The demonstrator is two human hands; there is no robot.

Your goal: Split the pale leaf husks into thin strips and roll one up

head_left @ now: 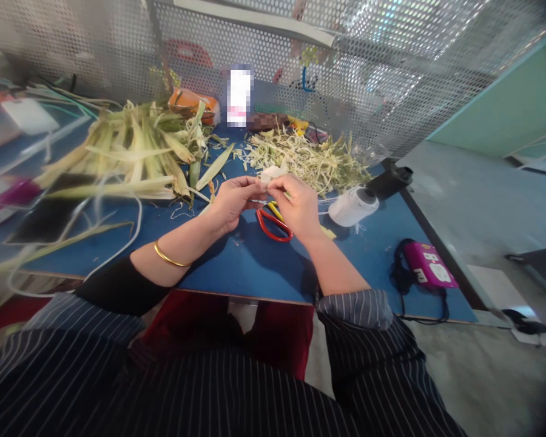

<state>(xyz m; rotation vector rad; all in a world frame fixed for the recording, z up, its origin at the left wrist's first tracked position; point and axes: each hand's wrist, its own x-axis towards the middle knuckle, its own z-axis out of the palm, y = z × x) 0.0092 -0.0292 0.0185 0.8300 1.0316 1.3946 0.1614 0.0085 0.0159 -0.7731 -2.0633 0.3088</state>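
Both hands meet over the blue table (pixel 236 267), closed around a small pale piece of corn husk (pixel 272 173). My left hand (pixel 236 200) pinches it from the left, thumb against fingers. From the other side my right hand (pixel 296 205) grips the same piece between thumb and forefinger. Its lower part is hidden by the fingers. Just below them lie scissors with red handles (pixel 273 233), partly covered by my right hand. A white thread spool (pixel 352 207) lies to the right, with strands running toward the hands.
A heap of long corn husks (pixel 131 145) lies at the left, with shredded husk strips (pixel 309 161) at the back. A pink box with a black cable (pixel 430 265) sits at the right edge. Behind stands a perforated metal panel (pixel 264 42). A white cable (pixel 139 224) loops at the left.
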